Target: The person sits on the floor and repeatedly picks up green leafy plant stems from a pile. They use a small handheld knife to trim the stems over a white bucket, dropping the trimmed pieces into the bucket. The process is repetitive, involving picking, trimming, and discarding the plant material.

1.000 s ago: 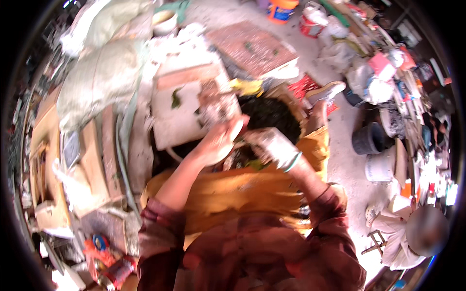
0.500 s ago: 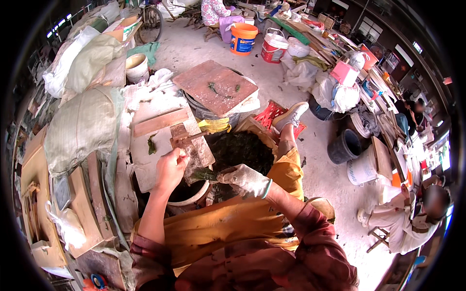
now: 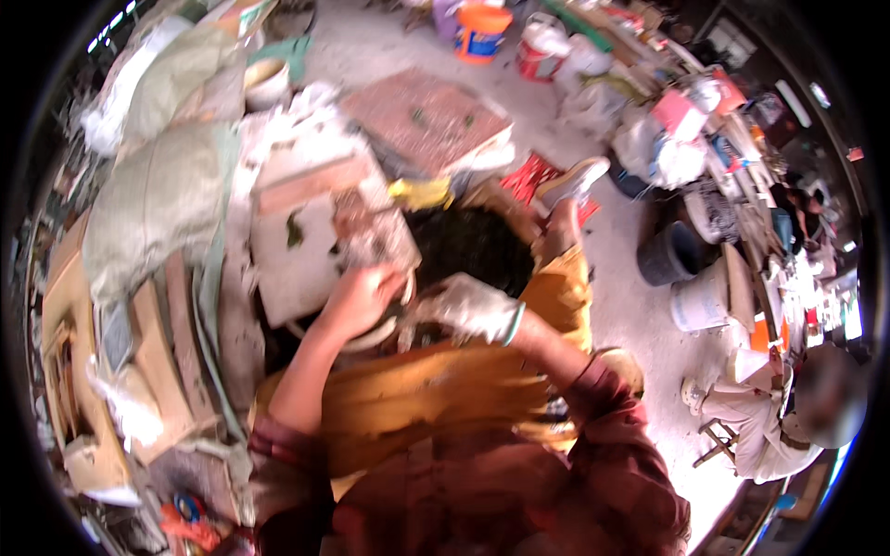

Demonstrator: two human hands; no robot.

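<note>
My bare left hand is closed, with its fingertips by the near right corner of a pale board. What it pinches, if anything, is too blurred to make out. Close on its right is my right hand in a whitish glove, its fingers curled and pointing toward the left hand. Anything in the glove is hidden. Beyond the glove, a dark green, wet-looking mass fills a container between my legs. A small brown wooden block and a green leaf scrap lie on the board. Under my left wrist shows a pale bucket rim.
A reddish square board covers a tub ahead. Stuffed sacks and wooden planks line the left. A black bucket and a white bucket stand at right, near a seated person. Orange and red buckets stand farther off.
My left hand has moved right, toward the glove. The green leafy piece seen at the glove's fingertips no longer shows. The view has shifted and blurred.
</note>
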